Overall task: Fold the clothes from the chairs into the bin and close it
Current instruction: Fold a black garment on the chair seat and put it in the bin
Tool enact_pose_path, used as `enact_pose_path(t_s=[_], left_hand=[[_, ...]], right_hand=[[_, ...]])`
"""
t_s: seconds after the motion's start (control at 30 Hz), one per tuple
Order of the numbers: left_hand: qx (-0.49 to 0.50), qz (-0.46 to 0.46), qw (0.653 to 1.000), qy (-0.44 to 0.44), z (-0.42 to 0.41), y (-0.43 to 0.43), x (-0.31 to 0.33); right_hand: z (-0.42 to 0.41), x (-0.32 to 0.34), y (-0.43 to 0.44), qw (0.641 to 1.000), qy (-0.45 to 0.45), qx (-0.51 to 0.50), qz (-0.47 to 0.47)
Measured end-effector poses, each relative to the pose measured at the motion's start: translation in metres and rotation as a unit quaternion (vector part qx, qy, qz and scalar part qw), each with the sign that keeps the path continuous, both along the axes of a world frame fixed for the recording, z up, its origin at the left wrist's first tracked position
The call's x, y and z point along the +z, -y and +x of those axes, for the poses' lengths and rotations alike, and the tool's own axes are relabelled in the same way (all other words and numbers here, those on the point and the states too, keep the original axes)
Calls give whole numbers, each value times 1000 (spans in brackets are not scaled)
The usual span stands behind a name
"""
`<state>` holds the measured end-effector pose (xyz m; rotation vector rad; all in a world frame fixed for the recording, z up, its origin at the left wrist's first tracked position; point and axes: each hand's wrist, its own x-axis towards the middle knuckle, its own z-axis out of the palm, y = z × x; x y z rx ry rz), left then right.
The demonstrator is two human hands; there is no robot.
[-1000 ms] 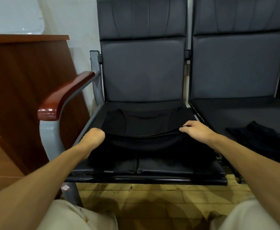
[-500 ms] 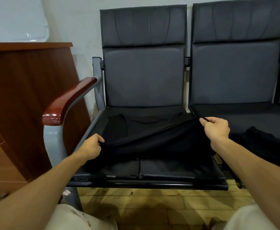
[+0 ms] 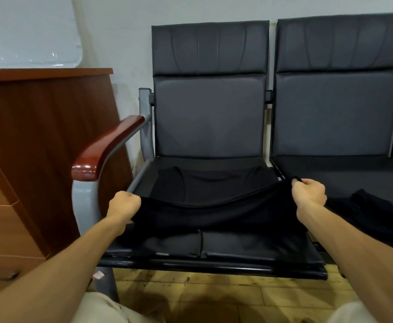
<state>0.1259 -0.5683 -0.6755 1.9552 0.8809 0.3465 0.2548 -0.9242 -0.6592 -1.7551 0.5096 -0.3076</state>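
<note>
**Fold in progress: first garment, near edge held up over left seat**

Step in hand, by my reading: the fold of the first piece, at its start.

- The soft, matte black fabric garment (image 3: 214, 215) lies spread on the seat of the dark grey padded chair (image 3: 209, 117). Its far part is flat on the cushion and its near edge is raised clear of the seat.
- The left hand (image 3: 124, 203) grips the left end of that edge, fingers (image 3: 130, 197) curled tight round the cloth.
- The right hand (image 3: 309, 194) pinches the right end a little higher, fingers (image 3: 307, 183) closed on a small tab of cloth.
- The edge sags in a shallow curve between the hands, so the cloth is limp and thin, with no stiffness.

Next move, as a judgement: carry the raised edge over onto the flat part, hands level and apart so that the fold line comes out straight. The limp cloth may bunch in the middle.

The second black garment (image 3: 372, 206) lies crumpled on the seat of the neighbouring chair (image 3: 335, 113), not yet folded. The bin is not in view, so most of the task remains.

Materials:
- The chair upholstery is smooth, faintly glossy leatherette with stitched panels.
- The red-brown wooden armrest (image 3: 107, 148) is glossy and sits on a grey metal frame.
- The brown wood-veneer cabinet (image 3: 39, 148) stands to the left.
- The yellow plank floor (image 3: 214, 297) is scuffed.
</note>
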Motion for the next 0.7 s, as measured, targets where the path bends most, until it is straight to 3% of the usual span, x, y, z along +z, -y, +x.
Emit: enact_pose_path(t_s=[0.13, 0.23, 0.37, 0.57, 0.7], left_hand=[[-26, -131, 986, 102, -2, 5, 5], [-87, -153, 975, 137, -6, 13, 9], [-165, -86, 974, 130, -12, 14, 11], [-267, 147, 951, 60, -24, -4, 8], [-310, 114, 944, 13, -37, -2, 18]], right_hand=[[-2, 0, -1, 999, 11, 25, -46], [-7, 1, -3, 994, 17, 98, -50], [-15, 7, -5, 977, 58, 195, -67], [-25, 10, 14, 955, 62, 269, -111], [-29, 4, 30, 933, 12, 319, -165]])
